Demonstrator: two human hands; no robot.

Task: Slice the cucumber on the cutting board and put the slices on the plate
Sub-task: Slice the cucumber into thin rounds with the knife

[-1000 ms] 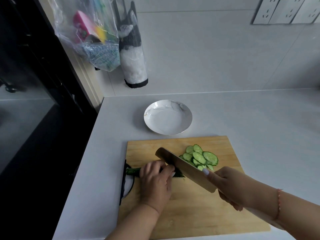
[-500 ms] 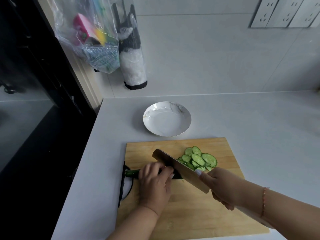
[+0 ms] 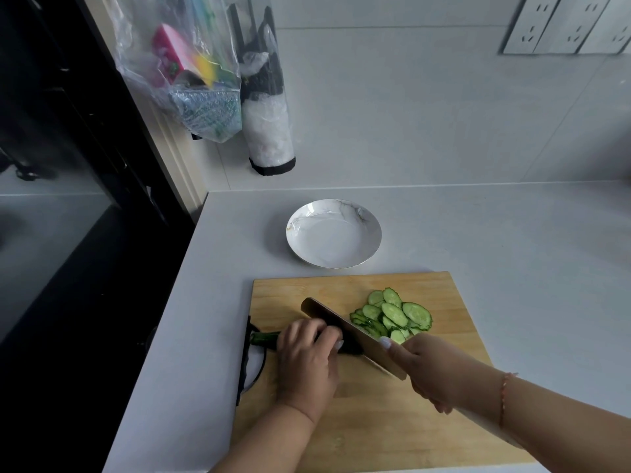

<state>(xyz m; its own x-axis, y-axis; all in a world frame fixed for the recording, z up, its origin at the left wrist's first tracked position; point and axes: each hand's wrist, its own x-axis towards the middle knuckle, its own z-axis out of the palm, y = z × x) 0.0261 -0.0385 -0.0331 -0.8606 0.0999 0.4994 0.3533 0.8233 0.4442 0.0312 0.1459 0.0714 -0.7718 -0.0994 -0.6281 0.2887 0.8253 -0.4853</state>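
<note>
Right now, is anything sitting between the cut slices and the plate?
Nothing visible. Between the slices and the plate lie only bare board and counter. The knife lies left of the slices.

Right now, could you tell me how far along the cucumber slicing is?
Mostly sliced: a pile of cucumber slices lies on the cutting board. In hand: the left hand holds the cucumber stub while the right hand cuts with the cleaver. Left: the last cuts, and moving slices onto the empty plate.
</note>
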